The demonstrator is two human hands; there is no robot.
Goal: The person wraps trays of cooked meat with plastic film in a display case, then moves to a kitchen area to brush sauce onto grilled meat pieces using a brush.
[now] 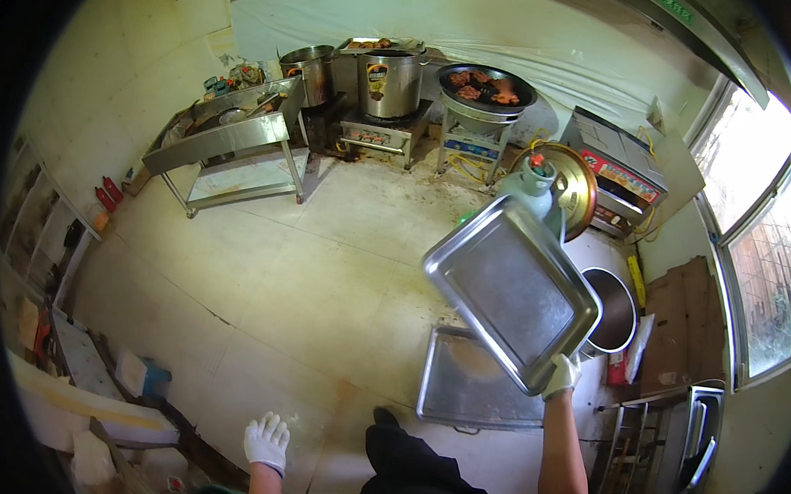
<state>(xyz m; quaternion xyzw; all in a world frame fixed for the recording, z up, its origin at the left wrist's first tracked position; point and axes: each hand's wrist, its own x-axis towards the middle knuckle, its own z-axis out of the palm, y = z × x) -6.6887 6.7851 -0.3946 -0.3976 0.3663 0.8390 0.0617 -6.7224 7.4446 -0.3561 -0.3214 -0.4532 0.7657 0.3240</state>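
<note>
My right hand point(562, 375), in a white glove, grips the lower corner of a rectangular stainless steel tray point(515, 291), held up and tilted at the right of the view. Below and partly behind it, a larger shallow metal tray point(470, 384) with a wire handle lies low, near my feet. My left hand point(267, 441), also in a white glove, is raised over the floor at the lower left with its fingers apart and holds nothing.
A steel work table point(229, 138), stockpots point(390, 83) on burners and a wide pan of meat point(486, 86) stand along the far wall. At right are a gas cylinder point(532, 185), a brass-coloured lid point(579, 190), an open metal pot point(610, 309) and a rack point(624, 446).
</note>
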